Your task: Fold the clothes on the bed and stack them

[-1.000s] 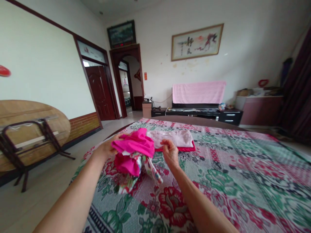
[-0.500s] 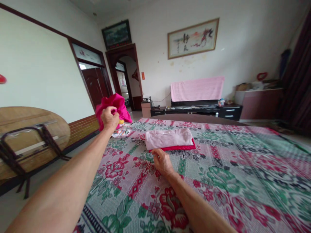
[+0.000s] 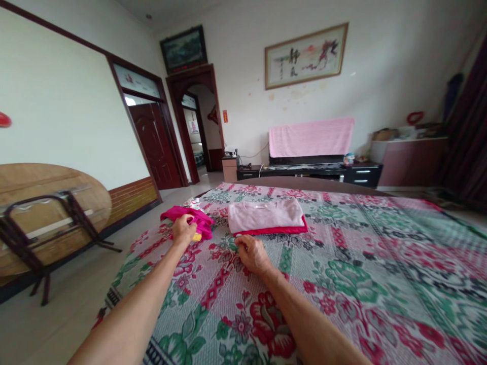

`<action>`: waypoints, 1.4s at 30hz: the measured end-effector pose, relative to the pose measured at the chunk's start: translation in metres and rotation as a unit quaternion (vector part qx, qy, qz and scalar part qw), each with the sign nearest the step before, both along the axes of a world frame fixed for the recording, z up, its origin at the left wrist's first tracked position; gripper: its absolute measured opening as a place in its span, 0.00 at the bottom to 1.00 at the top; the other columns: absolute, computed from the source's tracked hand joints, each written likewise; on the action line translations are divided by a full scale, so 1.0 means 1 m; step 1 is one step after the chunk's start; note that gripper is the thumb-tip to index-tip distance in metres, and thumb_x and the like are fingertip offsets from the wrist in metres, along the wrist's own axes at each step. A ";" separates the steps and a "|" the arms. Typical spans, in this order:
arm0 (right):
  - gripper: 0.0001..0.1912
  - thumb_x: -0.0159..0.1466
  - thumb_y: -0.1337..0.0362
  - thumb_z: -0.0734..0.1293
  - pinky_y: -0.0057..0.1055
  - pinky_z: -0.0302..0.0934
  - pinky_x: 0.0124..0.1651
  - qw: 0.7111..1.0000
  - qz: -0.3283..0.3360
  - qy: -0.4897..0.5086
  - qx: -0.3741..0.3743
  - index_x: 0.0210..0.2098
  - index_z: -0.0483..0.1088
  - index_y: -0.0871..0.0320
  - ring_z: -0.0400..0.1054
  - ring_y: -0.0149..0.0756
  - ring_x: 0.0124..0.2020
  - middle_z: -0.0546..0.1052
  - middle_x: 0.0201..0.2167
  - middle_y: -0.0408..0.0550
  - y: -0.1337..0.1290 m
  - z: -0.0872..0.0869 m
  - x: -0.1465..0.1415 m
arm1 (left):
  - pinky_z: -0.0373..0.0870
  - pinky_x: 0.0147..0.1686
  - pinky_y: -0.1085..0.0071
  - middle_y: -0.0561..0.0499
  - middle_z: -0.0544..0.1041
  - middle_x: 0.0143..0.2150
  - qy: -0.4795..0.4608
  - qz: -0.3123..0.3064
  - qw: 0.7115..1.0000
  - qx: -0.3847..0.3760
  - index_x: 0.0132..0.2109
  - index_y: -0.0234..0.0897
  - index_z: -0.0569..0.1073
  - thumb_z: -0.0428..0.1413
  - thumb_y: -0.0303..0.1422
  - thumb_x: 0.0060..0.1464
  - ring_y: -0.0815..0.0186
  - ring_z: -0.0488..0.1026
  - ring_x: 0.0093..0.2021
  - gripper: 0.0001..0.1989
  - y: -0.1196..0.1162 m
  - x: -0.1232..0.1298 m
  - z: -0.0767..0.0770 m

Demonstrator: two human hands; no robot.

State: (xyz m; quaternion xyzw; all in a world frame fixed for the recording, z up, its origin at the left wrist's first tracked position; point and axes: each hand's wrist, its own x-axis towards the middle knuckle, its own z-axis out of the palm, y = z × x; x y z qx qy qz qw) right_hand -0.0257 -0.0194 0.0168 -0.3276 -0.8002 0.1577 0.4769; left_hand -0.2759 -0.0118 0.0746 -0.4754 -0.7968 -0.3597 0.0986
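Cloth (image 3: 206,221) of bright pink colour lies left of the frame's centre, pinched in the left hand (image 3: 184,231), which is nearly closed. The right hand (image 3: 254,253), at lower centre, is loosely curled just beside a folded pale shirt (image 3: 266,215) with red cloth (image 3: 276,230) beneath; whether it holds anything, I cannot tell. Flowered tablecloth (image 3: 353,284) spreads under everything, to the right edge.

Garment (image 3: 201,221) left of shirt (image 3: 266,215), both on tablecloth (image 3: 350,284).
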 end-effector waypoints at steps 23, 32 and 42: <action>0.13 0.56 0.73 0.58 0.24 0.62 0.37 0.998 -0.024 0.039 -0.032 0.31 0.74 0.56 0.72 0.33 0.31 0.79 0.29 0.46 0.003 0.000 0.000 | 0.67 0.49 0.70 0.49 0.79 0.41 -0.058 -0.161 0.980 0.101 0.38 0.37 0.74 0.52 0.28 0.46 0.63 0.74 0.43 0.11 0.000 0.059 -0.009; 0.14 0.55 0.72 0.58 0.23 0.62 0.35 0.996 -0.046 0.058 -0.049 0.30 0.75 0.56 0.71 0.32 0.29 0.79 0.27 0.44 0.003 0.001 0.002 | 0.67 0.37 0.70 0.46 0.80 0.36 0.019 -0.110 0.990 -0.092 0.40 0.40 0.77 0.54 0.31 0.45 0.58 0.75 0.39 0.13 0.012 0.061 -0.013; 0.14 0.57 0.72 0.58 0.23 0.61 0.34 0.996 -0.048 0.059 -0.054 0.30 0.75 0.56 0.71 0.32 0.28 0.79 0.27 0.45 0.004 -0.001 0.001 | 0.67 0.41 0.67 0.43 0.75 0.40 0.060 -0.042 0.997 0.030 0.40 0.40 0.77 0.52 0.28 0.47 0.58 0.72 0.41 0.13 0.032 0.030 0.033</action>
